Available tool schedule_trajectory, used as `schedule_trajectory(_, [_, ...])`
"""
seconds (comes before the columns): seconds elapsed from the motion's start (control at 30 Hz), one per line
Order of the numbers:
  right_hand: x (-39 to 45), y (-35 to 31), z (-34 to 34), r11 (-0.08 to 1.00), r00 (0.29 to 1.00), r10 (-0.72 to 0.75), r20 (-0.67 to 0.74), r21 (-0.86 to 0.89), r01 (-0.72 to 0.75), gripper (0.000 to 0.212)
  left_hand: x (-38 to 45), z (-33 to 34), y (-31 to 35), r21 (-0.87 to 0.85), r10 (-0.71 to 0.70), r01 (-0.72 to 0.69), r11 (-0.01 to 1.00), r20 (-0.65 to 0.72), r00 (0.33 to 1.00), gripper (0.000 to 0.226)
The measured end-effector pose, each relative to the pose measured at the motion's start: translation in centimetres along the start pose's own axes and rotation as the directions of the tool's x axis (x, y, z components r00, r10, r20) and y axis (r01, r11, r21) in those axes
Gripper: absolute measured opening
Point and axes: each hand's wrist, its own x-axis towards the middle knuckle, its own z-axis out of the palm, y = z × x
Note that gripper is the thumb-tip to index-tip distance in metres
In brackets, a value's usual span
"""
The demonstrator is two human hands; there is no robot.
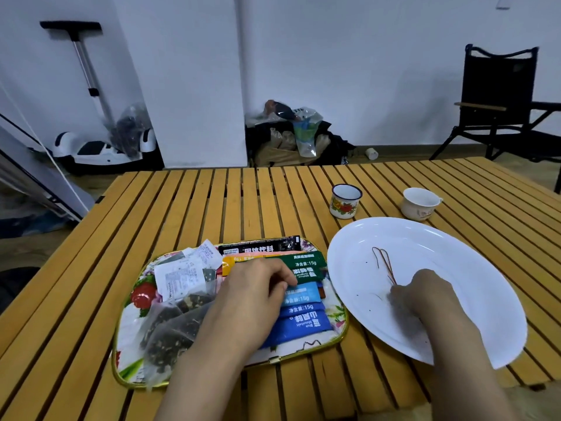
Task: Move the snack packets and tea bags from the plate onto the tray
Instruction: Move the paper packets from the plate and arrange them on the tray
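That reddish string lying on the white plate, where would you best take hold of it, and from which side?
Probably at the looped end of the reddish string, pinched from above. It lies flat on the white plate, so there is nothing to get under, and the loop sits in bare space away from the rim. Its near end is already at the right hand, whose fingertips hide how it is held.

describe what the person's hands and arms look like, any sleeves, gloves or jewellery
Both the left hand and the right hand are bare, with no gloves. Both forearms are uncovered as far as the frame's bottom edge, so no sleeves show. No rings, watch or bracelets are visible on either.
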Motion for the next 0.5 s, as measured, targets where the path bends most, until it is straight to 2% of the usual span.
schedule_trajectory(0.1, [-0.2,-0.5,-1.1,0.989,0.993,-0.116,0.015,0.099,0.114,0.026,0.0,-0.5,-0.2,-0.013,0.005,-0.005,1.0,-0.023,1.0,0.015])
schedule_trajectory(0.17, [-1.1,-1.2,-2.0,0.95,0.965,-0.261,0.035,0.185,0.25,0.022,0.0,-1.0,-0.5,-0.04,0.008,-0.01,0.999,-0.051,0.999,0.015])
schedule_trajectory(0.27, [-3.2,-2.4,-3.1,0.815,0.829,-0.558,0.032,0.208,0.541,0.011,0.2,-1.9,-1.2,-0.113,0.024,-0.036,0.993,-0.106,0.994,0.034])
schedule_trajectory(0.33, [-4.4,-3.3,-3.3,0.721,0.729,-0.683,0.052,0.214,0.66,0.01,0.1,-2.6,-1.9,-0.151,0.054,-0.069,0.986,-0.096,0.994,0.055])
schedule_trajectory(0.4, [-4.9,-4.1,-2.9,0.669,0.667,-0.74,0.083,0.194,0.718,0.01,0.1,-3.2,-2.5,-0.159,0.08,-0.089,0.983,-0.063,0.995,0.063])
schedule_trajectory(0.5, [-4.8,-4.4,-2.1,0.654,0.644,-0.756,0.116,0.139,0.743,0.008,0.1,-3.2,-3.0,-0.103,0.124,-0.126,0.987,-0.024,0.992,0.059])
